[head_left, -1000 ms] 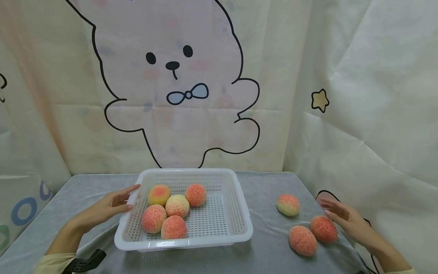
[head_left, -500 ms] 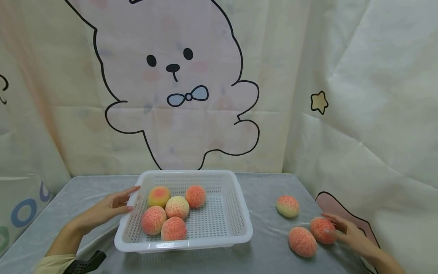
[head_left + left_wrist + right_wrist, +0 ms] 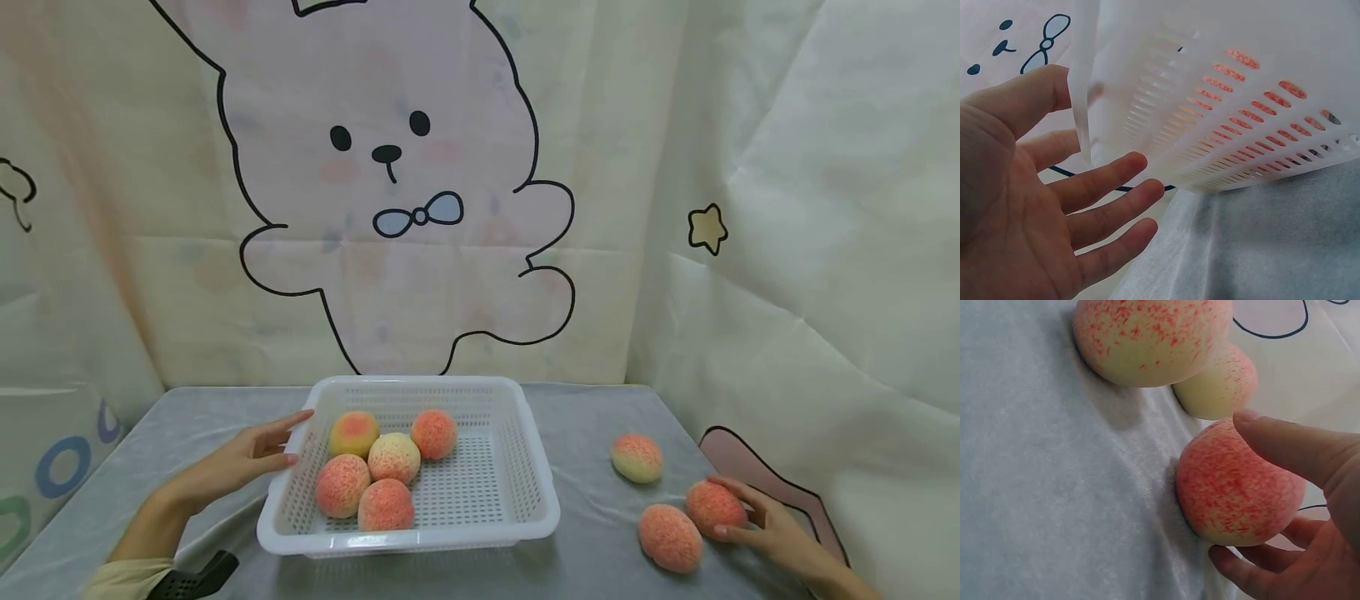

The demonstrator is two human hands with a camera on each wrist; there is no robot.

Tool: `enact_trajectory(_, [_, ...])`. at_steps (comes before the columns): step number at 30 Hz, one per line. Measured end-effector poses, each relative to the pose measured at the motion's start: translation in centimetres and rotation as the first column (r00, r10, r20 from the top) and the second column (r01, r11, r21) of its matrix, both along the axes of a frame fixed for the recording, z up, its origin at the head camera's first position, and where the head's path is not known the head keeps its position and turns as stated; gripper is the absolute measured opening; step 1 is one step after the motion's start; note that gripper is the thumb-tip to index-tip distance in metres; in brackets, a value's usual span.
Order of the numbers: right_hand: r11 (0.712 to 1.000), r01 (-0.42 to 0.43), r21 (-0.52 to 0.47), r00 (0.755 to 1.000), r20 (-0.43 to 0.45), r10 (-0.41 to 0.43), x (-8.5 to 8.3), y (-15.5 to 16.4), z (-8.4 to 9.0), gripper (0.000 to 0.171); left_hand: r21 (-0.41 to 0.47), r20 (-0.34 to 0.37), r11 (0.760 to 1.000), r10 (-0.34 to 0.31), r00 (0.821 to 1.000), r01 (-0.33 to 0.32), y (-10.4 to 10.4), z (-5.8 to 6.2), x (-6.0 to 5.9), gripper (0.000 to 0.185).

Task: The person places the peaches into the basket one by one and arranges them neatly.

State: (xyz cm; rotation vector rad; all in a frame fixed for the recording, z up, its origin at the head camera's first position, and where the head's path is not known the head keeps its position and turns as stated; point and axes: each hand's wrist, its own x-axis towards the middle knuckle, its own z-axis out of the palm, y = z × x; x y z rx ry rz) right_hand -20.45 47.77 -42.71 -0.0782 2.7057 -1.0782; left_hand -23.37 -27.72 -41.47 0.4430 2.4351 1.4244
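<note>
My right hand (image 3: 776, 533) holds a red peach (image 3: 1238, 487) at the table's right side, its thumb on one side and its fingers curled round the other. Beside it lies another pink peach (image 3: 670, 538). A yellow-and-red peach (image 3: 637, 458) sits farther back. My left hand (image 3: 243, 458) touches the left rim of a white plastic basket (image 3: 543, 500). In the left wrist view its thumb and one finger meet the rim, while the other fingers (image 3: 1116, 219) stretch out loosely beneath it. Several peaches (image 3: 386, 504) lie in the basket's left and middle part.
A grey cloth (image 3: 585, 567) covers the table. Behind it hangs a pale curtain (image 3: 592, 100) with a cartoon bear print, and more curtain (image 3: 825, 333) closes off the right side, near my right hand.
My right hand has come down from above the red peach and taken hold of it. The left hand stays at the basket rim. The head view has shifted slightly.
</note>
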Motion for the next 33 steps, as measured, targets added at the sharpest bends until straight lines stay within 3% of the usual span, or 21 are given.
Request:
enact_trajectory(8, [0.999, -0.038, 0.000, 0.965, -0.259, 0.036, 0.0, 0.4, -1.0, 0.059, 0.006, -0.018, 1.000, 0.016, 1.000, -0.016, 0.3, -0.3, 0.0, 0.077])
enact_trajectory(17, [1.000, -0.011, -0.017, 0.977, -0.214, 0.007, 0.2, 0.2, 0.1, 0.067, 0.009, -0.018, 1.000, 0.012, 1.000, -0.012, 0.2, -0.2, 0.2, 0.077])
enact_trajectory(21, [0.993, -0.095, -0.071, 0.941, -0.331, 0.066, 0.2, 0.1, 0.7, 0.059, 0.006, -0.008, 1.000, 0.017, 1.000, -0.017, 0.3, -0.1, 0.1, 0.078])
enact_trajectory(25, [0.975, -0.192, -0.111, 0.908, -0.397, 0.133, -0.1, -0.3, 1.6, 0.062, 0.004, -0.010, 1.000, 0.022, 1.000, -0.022, 0.2, -0.1, 0.2, 0.076])
enact_trajectory(29, [0.974, -0.194, -0.116, 0.922, -0.361, 0.141, -0.3, -0.9, 2.4, 0.058, 0.005, -0.021, 1.000, 0.013, 1.000, -0.013, 0.2, 0.0, 0.2, 0.076])
enact_trajectory(33, [0.988, -0.130, -0.084, 0.949, -0.300, 0.100, -0.1, -1.4, 3.1, 0.059, 0.008, -0.020, 1.000, 0.000, 1.000, 0.000, 0.2, 0.0, 0.2, 0.077])
